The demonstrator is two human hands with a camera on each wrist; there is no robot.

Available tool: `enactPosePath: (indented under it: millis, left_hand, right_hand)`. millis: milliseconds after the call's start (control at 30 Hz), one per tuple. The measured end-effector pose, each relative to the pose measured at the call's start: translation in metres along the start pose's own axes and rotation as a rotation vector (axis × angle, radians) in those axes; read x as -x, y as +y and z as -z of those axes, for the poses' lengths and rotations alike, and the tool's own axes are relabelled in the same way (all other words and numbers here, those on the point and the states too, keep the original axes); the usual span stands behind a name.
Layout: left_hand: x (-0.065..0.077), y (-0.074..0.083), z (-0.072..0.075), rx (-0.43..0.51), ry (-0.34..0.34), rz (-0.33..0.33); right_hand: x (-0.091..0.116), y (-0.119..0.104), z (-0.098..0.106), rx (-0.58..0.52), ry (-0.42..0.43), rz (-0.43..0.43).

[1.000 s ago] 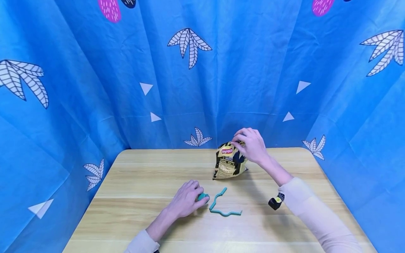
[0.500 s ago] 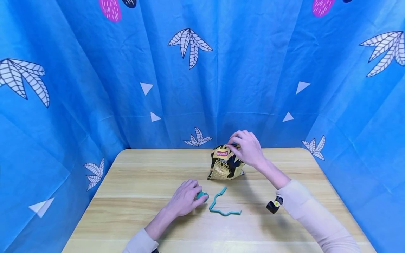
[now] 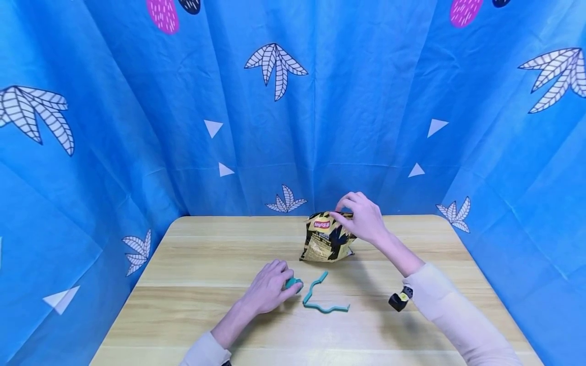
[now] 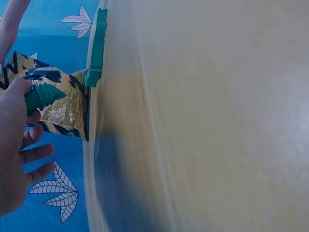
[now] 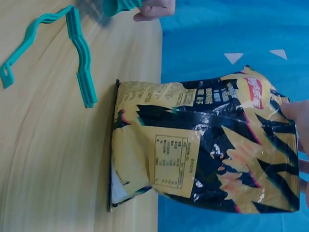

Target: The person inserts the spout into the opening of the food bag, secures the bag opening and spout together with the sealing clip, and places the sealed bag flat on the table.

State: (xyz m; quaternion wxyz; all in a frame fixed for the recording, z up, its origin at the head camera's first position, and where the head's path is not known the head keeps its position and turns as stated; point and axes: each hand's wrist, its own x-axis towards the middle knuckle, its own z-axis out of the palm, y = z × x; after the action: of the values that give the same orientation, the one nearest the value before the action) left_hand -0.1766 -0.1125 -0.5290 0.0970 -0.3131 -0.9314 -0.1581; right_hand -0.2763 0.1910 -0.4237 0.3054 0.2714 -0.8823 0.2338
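My left hand (image 3: 270, 290) pinches a green ribbed cap-like piece (image 4: 44, 96) between thumb and index finger, low over the table; its other fingers are spread apart. Beyond it, my right hand (image 3: 361, 216) pinches the top edge of a black and gold chip bag (image 3: 325, 241). The bag stands upright on the table, its printed back showing in the right wrist view. Between the hands and nearer to me lies a green bag clip (image 5: 81, 50), unfolded into a V, with a bulge in each arm. Neither hand touches it.
The wooden table (image 3: 206, 254) has its far edge close behind the bag. A blue patterned curtain (image 3: 366, 101) hangs around the back and both sides. A black wrist camera (image 3: 398, 302) hangs from the right sleeve.
Over the last second my right hand has shifted the chip bag slightly left. The hand and the bag's top have also come down a little. The left hand, cap-like piece and bag clip stay put.
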Motion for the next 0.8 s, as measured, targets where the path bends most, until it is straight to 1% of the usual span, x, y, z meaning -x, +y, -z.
enactPosePath:
  millis: [100, 267, 367, 533, 800]
  left_hand:
    - [0.0, 0.001, 0.0, 0.015, 0.008, 0.013]
    - [-0.001, -0.001, -0.001, 0.038, 0.033, 0.037]
    - [-0.002, -0.002, -0.002, 0.041, 0.047, 0.044]
    - [-0.007, -0.004, 0.001, 0.059, 0.054, 0.046]
    - [-0.019, -0.016, 0.007, 0.054, 0.084, 0.057]
  right_hand:
    - [0.005, 0.004, 0.0, 0.011, 0.016, 0.011]
    - [0.013, 0.011, -0.001, 0.025, 0.068, 0.045]
    - [0.016, 0.015, -0.001, 0.029, 0.09, 0.056]
    - [0.019, 0.019, -0.001, 0.033, 0.118, 0.071]
    - [0.021, 0.02, 0.002, 0.007, 0.14, 0.087]
